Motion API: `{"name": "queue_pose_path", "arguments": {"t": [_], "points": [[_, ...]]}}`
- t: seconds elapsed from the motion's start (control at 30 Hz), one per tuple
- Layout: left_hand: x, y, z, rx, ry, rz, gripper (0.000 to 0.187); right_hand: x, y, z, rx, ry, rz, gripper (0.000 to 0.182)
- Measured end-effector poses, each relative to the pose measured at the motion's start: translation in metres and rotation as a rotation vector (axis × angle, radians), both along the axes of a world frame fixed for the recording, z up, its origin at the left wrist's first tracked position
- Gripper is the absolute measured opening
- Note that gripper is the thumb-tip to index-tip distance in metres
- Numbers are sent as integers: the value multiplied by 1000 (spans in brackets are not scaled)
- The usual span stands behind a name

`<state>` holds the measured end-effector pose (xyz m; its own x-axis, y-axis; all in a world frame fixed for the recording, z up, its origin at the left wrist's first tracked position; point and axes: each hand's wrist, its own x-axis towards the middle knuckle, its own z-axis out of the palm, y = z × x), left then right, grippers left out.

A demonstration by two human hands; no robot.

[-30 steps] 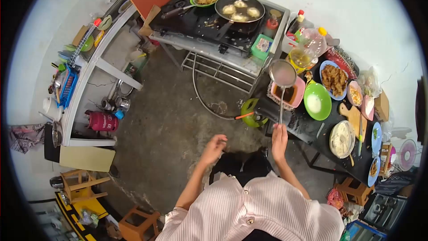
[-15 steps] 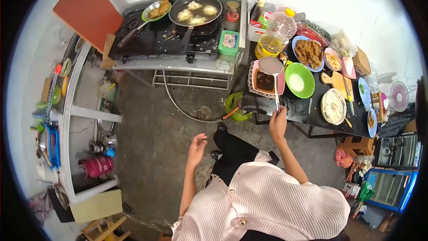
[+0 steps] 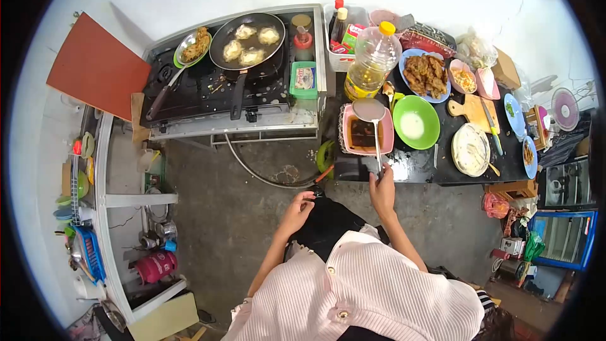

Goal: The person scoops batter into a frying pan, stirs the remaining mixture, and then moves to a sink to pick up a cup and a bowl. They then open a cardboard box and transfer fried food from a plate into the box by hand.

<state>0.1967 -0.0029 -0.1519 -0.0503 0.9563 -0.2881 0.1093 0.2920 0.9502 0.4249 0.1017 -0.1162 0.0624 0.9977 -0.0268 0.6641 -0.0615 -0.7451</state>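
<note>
My right hand (image 3: 382,192) is closed round the handle of a metal ladle (image 3: 378,142). Its pale, shallow bowl hovers over a pink square dish (image 3: 389,132) of dark brown sauce, partly covering it. My left hand (image 3: 297,213) hangs in front of my body, loosely open, with nothing visible in it. Just right of the ladle sits a green bowl (image 3: 400,140) with white liquid inside. A large oil bottle (image 3: 372,57) with a yellow cap stands behind the dish.
Left on the stove, a black frying pan (image 3: 218,53) holds several battered pieces. Beside it, a strainer (image 3: 183,50) holds fried food. Fried pieces fill a blue plate (image 3: 444,96). Farther right are a cutting board (image 3: 470,110), a knife (image 3: 497,142) and a white batter bowl (image 3: 464,167).
My view has shifted, so the stove and table appear farther left. The ladle stays in my right hand above the sauce dish. My left hand has moved right, closer to my right hand.
</note>
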Motion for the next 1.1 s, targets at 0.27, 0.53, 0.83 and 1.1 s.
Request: {"name": "queue_pose_path", "arguments": {"t": [0.27, 0.53, 0.83, 1.1], "points": [[-20, 7, 1, -25, 15, -28, 28, -28, -4, 49, 399, -316, -53, 48], [-87, -53, 27, 113, 209, 28, 31, -161, -18, 56, 48, 243, 798, 27], [-201, -228, 4, -117, 297, 392, 36, -335, -107, -27, -389, -389, 1785, 35], [-280, -383, 28, -306, 339, 678, 37, -501, -216, -6, -321, -246, 2068, 37]]}}
